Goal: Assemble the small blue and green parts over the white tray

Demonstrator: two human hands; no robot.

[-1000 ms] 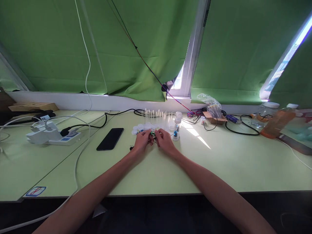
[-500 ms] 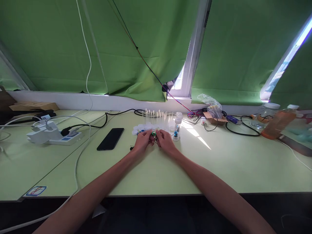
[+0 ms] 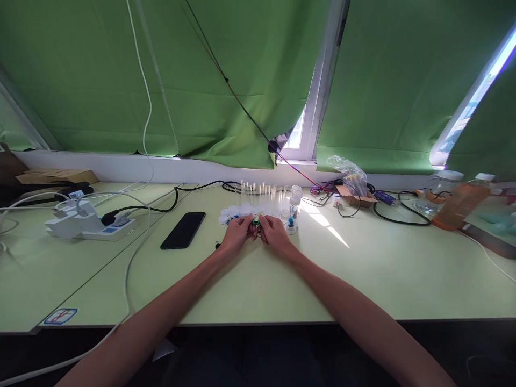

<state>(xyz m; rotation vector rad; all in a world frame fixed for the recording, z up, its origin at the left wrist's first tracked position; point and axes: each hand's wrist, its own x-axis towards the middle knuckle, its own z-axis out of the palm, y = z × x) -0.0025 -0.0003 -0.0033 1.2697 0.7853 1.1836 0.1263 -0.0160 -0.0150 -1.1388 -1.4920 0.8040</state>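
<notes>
A small green part (image 3: 256, 221), too small to name, is pinched between my two hands above the table. My left hand (image 3: 238, 232) closes on it from the left with thumb and fingers. From the right, the fingertips of my right hand (image 3: 274, 232) press on the same part. Just behind the hands lie several round white caps (image 3: 224, 216) with small blue pieces among them. Beyond these stand several clear tubes (image 3: 262, 196). A capped clear tube (image 3: 294, 207) with a blue piece inside stands to the right of my right hand.
A black phone (image 3: 183, 230) lies left of my hands. Farther left is a white power strip (image 3: 105, 230) with plugs, and a white cable (image 3: 128, 269) runs to the front edge. A small cardboard box (image 3: 360, 199), wires and bottles (image 3: 461, 204) are at the right.
Both hands keep hold of the small green part; it shifts and turns only very slightly between the fingertips. Everything else stays in place.
</notes>
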